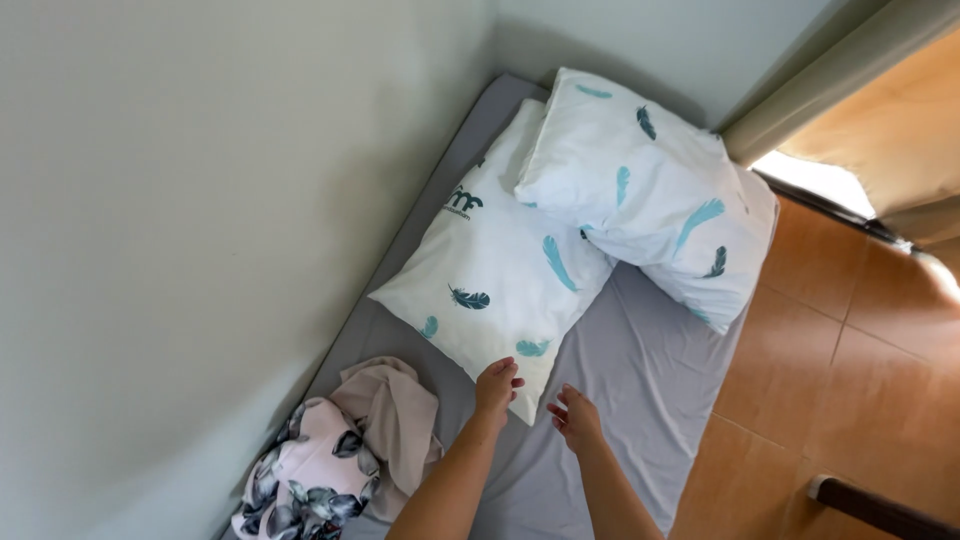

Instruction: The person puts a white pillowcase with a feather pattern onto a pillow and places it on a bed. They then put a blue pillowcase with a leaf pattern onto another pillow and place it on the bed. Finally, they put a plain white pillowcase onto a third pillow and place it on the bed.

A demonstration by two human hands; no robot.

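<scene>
The near pillow (500,275), white with teal and dark feathers, lies flat on the grey mattress (640,370) against the wall-side edge, its near corner pointing toward the person. The left hand (497,385) rests on that corner, fingers bent down onto the fabric, pressing rather than gripping. The right hand (575,415) hovers just beside the corner over bare sheet, fingers loosely spread and holding nothing. A second pillow (640,190) of the same print sits at the mattress's far end, overlapping the first one's far side and propped toward the wall. A crumpled cloth heap (340,450), beige and floral, lies at the wall-side edge near the left forearm. Orange floor tiles (830,370) border the mattress's open edge.
</scene>
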